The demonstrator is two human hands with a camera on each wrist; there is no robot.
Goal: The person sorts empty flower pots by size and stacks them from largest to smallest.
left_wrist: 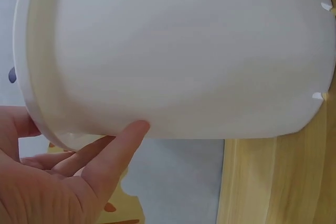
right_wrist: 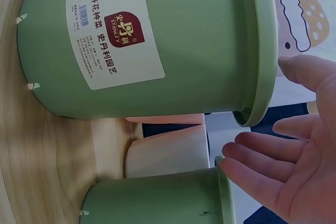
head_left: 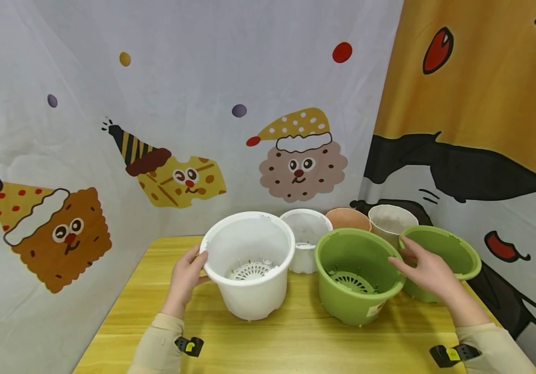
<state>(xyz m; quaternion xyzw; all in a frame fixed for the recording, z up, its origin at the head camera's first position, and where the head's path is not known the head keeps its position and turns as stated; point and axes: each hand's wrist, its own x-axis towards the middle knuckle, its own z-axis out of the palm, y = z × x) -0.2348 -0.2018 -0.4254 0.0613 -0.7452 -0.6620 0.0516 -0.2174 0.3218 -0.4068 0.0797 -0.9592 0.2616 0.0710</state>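
At the left of the table, a large white plastic flowerpot (head_left: 255,299) with a slotted bottom stands upright. My left hand (head_left: 186,278) holds its left rim, thumb at the edge and fingers (left_wrist: 118,156) against the outer wall beneath. To the right stands a green flowerpot (head_left: 343,301) of the same shape, with a printed label (right_wrist: 116,32) on its side. The right hand (head_left: 429,267) is beside its right rim, thumb tip right at the edge, other fingers extended and spread. Those fingertips come close to a second green flowerpot (head_left: 471,262) farther right.
Behind the front pots stand a smaller white pot (head_left: 302,264), a terracotta-coloured pot (head_left: 348,218) and a cream pot (head_left: 391,236). The wooden table (head_left: 268,348) meets a cartoon-printed curtain (head_left: 193,78) at the back and a second printed curtain (head_left: 497,104) on the right.
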